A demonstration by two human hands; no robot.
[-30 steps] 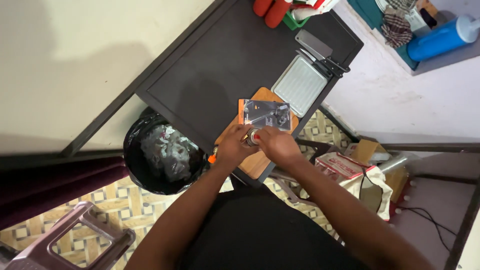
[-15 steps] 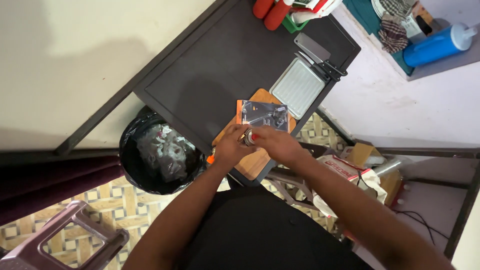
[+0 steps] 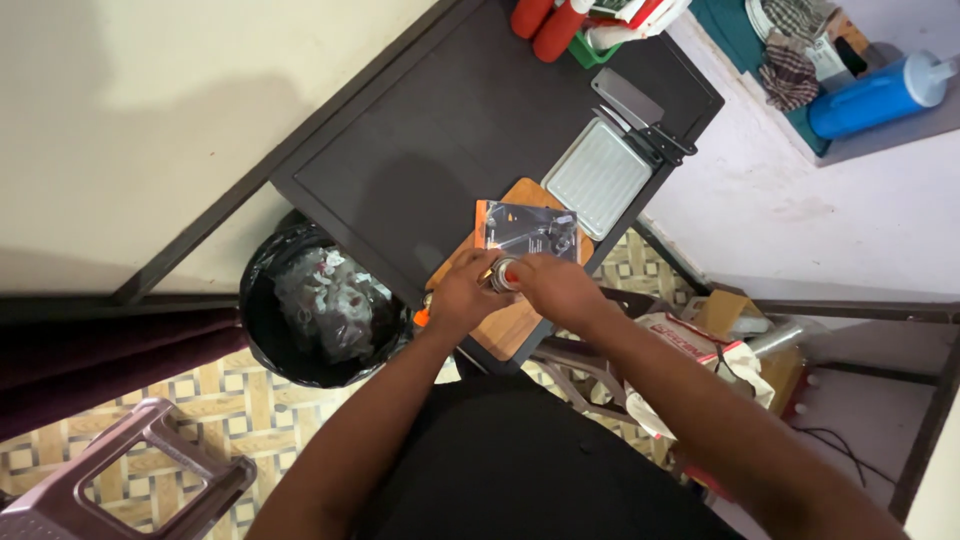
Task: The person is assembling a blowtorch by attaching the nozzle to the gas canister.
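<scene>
Over the near edge of a dark rectangular worktop (image 3: 440,150), the left hand (image 3: 462,292) and the right hand (image 3: 553,287) meet above a light wooden cutting board (image 3: 505,325). Both hands are closed with fingers curled around a small round object with a red-and-white top (image 3: 505,272), held between them; what it is cannot be told. Just beyond the hands, a shiny grey foil packet with an orange edge (image 3: 528,228) lies on the board. A pale ridged rectangular tray (image 3: 598,178) sits beside it, and a black-lined rubbish bin (image 3: 318,305) stands below the worktop.
</scene>
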